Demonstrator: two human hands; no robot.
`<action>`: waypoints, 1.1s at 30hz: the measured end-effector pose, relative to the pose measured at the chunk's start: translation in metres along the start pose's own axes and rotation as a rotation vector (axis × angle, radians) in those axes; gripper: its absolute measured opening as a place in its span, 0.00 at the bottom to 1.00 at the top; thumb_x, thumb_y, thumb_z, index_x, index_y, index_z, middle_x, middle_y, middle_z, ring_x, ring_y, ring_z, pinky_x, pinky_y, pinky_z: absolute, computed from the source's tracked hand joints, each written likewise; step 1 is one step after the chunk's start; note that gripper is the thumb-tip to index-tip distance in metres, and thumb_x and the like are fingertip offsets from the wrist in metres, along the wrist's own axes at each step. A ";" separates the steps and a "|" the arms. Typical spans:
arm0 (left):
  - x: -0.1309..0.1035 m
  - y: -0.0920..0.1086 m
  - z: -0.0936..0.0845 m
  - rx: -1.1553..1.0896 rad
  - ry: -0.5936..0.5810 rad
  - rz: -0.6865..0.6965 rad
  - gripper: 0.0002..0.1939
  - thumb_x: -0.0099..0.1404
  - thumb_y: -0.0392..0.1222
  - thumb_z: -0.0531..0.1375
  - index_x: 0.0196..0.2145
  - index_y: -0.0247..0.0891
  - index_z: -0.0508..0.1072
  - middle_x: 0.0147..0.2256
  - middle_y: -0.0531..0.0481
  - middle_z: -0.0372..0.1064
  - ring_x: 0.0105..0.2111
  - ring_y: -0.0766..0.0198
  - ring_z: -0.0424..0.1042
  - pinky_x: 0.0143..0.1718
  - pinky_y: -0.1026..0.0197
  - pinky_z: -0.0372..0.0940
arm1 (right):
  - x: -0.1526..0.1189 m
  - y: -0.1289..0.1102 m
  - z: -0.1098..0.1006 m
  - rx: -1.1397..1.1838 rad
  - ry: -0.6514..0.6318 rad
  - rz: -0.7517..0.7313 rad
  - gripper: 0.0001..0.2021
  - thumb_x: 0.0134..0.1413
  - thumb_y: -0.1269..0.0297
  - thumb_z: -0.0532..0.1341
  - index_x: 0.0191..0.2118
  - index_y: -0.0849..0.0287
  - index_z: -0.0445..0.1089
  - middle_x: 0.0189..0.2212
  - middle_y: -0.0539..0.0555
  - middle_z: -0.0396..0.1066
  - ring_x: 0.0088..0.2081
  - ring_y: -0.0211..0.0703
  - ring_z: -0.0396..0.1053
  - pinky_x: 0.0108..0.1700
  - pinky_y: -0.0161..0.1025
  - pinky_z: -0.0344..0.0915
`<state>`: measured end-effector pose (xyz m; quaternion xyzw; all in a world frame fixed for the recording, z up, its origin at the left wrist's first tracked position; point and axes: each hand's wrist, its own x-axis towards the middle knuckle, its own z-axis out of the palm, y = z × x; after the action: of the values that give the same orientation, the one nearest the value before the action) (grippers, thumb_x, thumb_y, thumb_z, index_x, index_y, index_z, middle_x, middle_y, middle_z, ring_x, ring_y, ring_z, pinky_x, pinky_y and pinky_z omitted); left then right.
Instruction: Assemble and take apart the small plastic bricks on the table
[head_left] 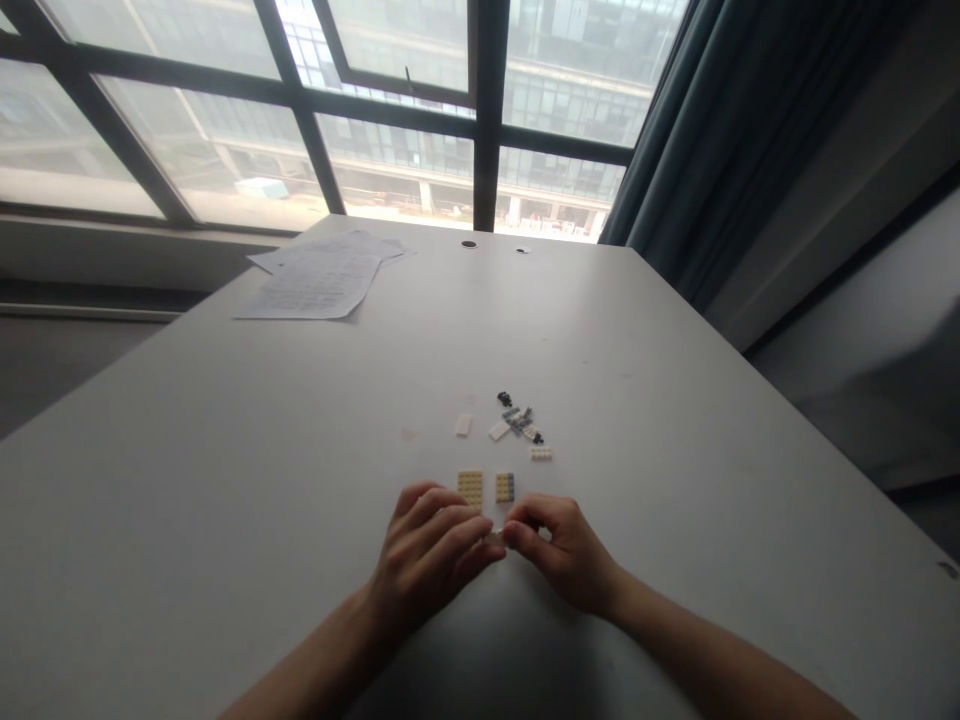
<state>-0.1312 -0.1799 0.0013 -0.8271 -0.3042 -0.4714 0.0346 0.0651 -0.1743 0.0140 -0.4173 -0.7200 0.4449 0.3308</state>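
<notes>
My left hand (439, 540) and my right hand (559, 545) meet low in the middle of the view, fingertips pinched around a small whitish piece (496, 537). The fingers hide most of that piece. Just beyond my left fingers lies a tan studded plate (470, 487), partly covered by them. To its right, past my right fingertips, is a smaller tan and grey studded piece (505, 487). A white studded strip (540, 454) lies a little farther off, near a loose pile of grey and white pieces (517, 420).
Small black pieces (505, 398) lie beyond the pile, and a flat white tile (464, 425) is left of it. Paper sheets (315, 280) rest at the white table's (675, 450) far left. A window and dark curtain (697, 150) stand behind.
</notes>
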 end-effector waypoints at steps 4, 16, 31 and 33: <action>0.000 0.003 0.000 -0.010 -0.014 0.017 0.10 0.55 0.34 0.67 0.34 0.37 0.72 0.28 0.53 0.74 0.31 0.64 0.69 0.41 0.56 0.60 | 0.002 0.004 -0.008 0.116 -0.060 0.096 0.08 0.53 0.63 0.62 0.29 0.62 0.72 0.23 0.49 0.69 0.27 0.36 0.62 0.31 0.33 0.58; 0.001 0.008 0.001 -0.033 -0.340 0.150 0.08 0.65 0.31 0.56 0.42 0.36 0.70 0.31 0.50 0.72 0.33 0.64 0.68 0.41 0.57 0.61 | 0.003 0.007 -0.024 0.035 -0.159 0.141 0.05 0.48 0.73 0.61 0.31 0.62 0.74 0.26 0.51 0.73 0.28 0.36 0.67 0.32 0.31 0.62; 0.003 0.010 0.004 -0.029 -0.440 0.166 0.07 0.67 0.34 0.52 0.38 0.37 0.70 0.29 0.48 0.69 0.34 0.63 0.68 0.39 0.58 0.62 | 0.009 0.012 -0.041 -0.260 -0.201 0.048 0.12 0.48 0.79 0.57 0.34 0.58 0.75 0.33 0.50 0.73 0.29 0.34 0.67 0.35 0.31 0.62; 0.003 0.010 0.004 -0.029 -0.428 0.169 0.07 0.68 0.34 0.52 0.37 0.37 0.70 0.29 0.48 0.69 0.34 0.63 0.68 0.39 0.58 0.63 | 0.008 0.010 -0.049 -0.270 -0.223 0.055 0.09 0.50 0.75 0.60 0.36 0.58 0.74 0.37 0.51 0.72 0.31 0.35 0.67 0.36 0.32 0.64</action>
<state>-0.1217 -0.1855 0.0036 -0.9311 -0.2277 -0.2851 -0.0032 0.1063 -0.1465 0.0243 -0.4257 -0.7936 0.3967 0.1776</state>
